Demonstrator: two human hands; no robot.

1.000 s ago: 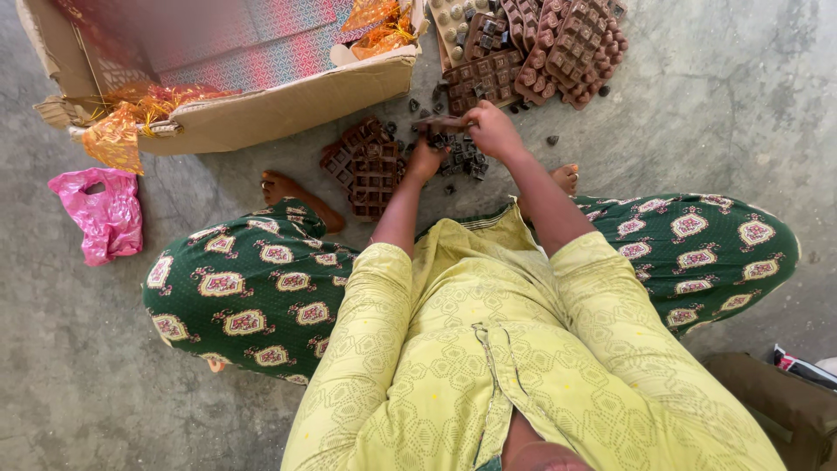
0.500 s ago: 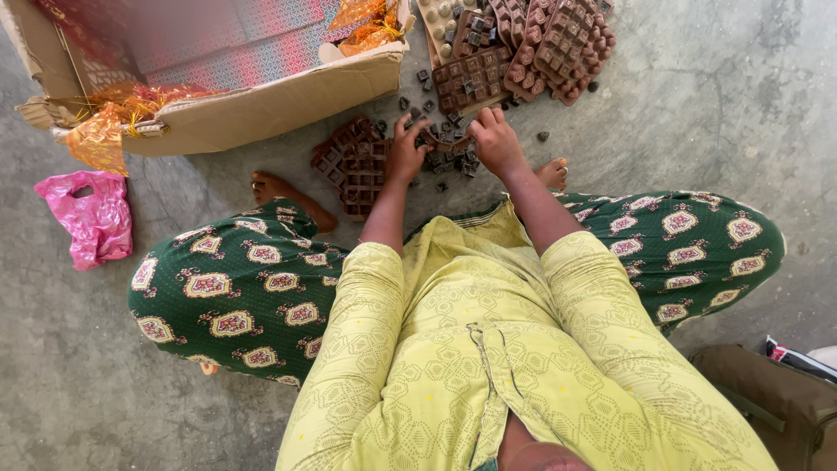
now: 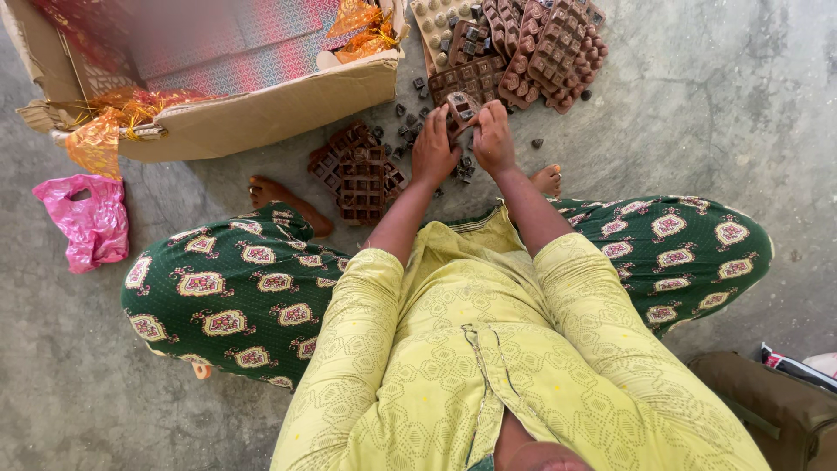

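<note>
Two hands on one brown mould tray (image 3: 460, 108), lifted above floor (image 3: 697, 105): left hand (image 3: 433, 150) and right hand (image 3: 493, 138) pinch its edges, apparently flexing it; loose dark pieces (image 3: 462, 166) beneath; emptied moulds (image 3: 359, 174) stacked left, filled moulds (image 3: 532, 44) ahead, cardboard box (image 3: 261, 109) nearby

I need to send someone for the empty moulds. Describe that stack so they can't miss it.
Start at the big cardboard box on the concrete floor. Just below its near right corner, left of the left hand, lies the stack of brown mould trays. Unlike the heap of trays farther off, its square pockets look empty.
</note>
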